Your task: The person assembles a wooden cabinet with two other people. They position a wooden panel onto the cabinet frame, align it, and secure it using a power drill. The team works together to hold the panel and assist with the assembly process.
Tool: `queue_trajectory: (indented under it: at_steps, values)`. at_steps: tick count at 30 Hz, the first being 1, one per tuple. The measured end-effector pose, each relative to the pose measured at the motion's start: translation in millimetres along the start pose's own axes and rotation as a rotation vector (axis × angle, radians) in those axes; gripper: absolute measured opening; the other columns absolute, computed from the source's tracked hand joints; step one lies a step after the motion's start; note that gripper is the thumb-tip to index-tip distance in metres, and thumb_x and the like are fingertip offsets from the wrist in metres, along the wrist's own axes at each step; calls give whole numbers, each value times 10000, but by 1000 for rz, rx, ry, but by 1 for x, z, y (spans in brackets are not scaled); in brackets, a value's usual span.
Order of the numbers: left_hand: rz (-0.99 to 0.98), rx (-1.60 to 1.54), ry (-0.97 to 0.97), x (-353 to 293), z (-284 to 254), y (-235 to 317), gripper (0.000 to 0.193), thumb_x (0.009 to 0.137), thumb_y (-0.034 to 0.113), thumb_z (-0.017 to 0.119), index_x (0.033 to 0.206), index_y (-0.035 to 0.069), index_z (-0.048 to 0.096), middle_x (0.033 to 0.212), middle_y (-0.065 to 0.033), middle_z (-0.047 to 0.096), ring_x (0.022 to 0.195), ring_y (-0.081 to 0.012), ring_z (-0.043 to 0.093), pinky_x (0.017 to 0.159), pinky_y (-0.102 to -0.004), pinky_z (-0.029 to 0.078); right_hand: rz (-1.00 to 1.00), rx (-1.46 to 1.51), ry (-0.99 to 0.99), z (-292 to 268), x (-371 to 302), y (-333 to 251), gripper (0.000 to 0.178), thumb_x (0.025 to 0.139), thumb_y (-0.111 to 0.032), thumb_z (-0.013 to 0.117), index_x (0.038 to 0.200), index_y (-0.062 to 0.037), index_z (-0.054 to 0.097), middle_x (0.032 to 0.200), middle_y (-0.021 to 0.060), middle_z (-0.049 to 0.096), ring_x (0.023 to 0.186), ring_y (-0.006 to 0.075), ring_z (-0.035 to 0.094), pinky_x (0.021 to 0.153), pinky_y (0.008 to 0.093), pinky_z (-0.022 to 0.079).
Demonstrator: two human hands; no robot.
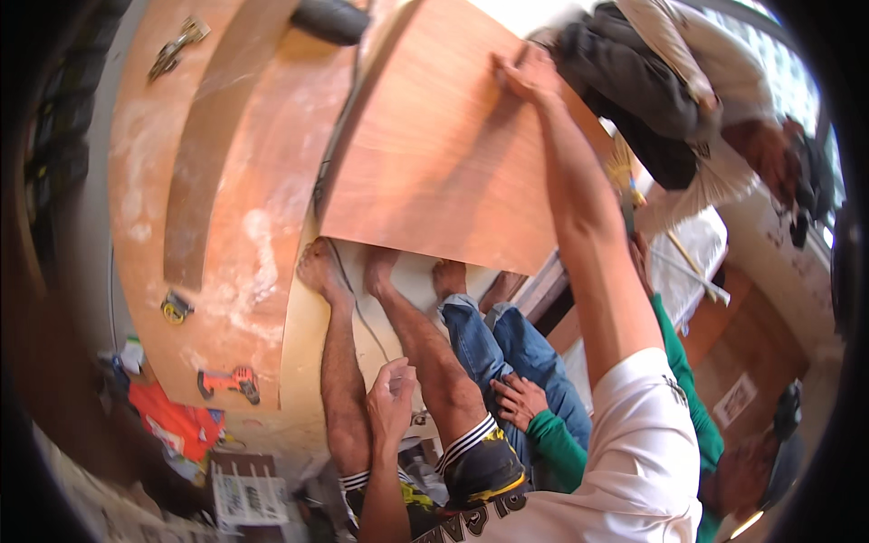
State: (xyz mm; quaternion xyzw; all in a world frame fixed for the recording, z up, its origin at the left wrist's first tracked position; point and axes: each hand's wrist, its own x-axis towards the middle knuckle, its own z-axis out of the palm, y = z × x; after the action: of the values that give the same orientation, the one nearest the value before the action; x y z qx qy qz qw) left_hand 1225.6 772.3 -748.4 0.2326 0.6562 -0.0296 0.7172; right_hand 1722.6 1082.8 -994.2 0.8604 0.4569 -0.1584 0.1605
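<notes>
Laying the right hand (pixel 529 77), fingers spread, on the upper face of a broad plywood panel (pixel 434 172), close to its far right edge. Not being able to tell, from this angle, any grip beneath that edge. Showing the panel as flat, straight-edged and reddish tan, with fine grain under a soft arm shadow. Placing its near edge just beyond the bare legs, over a pale, smooth floor (pixel 303 366). Holding the left hand (pixel 392 394) above the knees, fingers loosely curled and free of any object.

Running a thin, dark, flexible cord (pixel 319 184) between the panel's left edge and a larger wooden sheet (pixel 281 136). Carrying lengthwise on this sheet a long, darker brown strip (pixel 204 181), with chalky smears (pixel 261 244) toward the right edge. Presenting also a jointed metal fitting (pixel 178 50) near the far left corner, a dark, rounded cylinder (pixel 330 20) toward the far right, a yellow-and-black tape measure (pixel 176 308) near the left edge and a red-and-black power drill (pixel 231 385) by the near edge. Including, right of the legs, a co-worker's green fabric sleeve (pixel 559 448) and creased blue denim (pixel 520 339).
</notes>
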Motion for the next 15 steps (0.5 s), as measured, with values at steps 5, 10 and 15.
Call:
queue_trajectory:
  at_steps: [5,10,15]
  values:
    - [-39,-21,-22,1,1,-20,383,985,243,683,1278,-2,656,1127,-154,737,1006,-211,705,909,-342,542,143,259,52,2,-59,-40,1002,964,-683,456,1653,-36,123,1737,182,19,1597,399,22,1269,558,151]
    - [-90,34,-129,0,-11,-34,426,1033,276,628,1333,-25,600,1180,-159,708,1003,-204,690,894,-306,526,226,354,69,44,-149,-15,1043,942,-731,471,1663,-74,101,1717,254,-9,1578,472,-7,1273,566,81]
    - [29,175,-72,-14,-25,-26,373,1035,196,608,1329,-32,578,1179,-174,713,1025,-208,694,914,-315,537,441,432,-6,92,-257,32,1121,881,-713,603,1670,-109,85,1713,265,20,1576,477,4,1269,579,72]
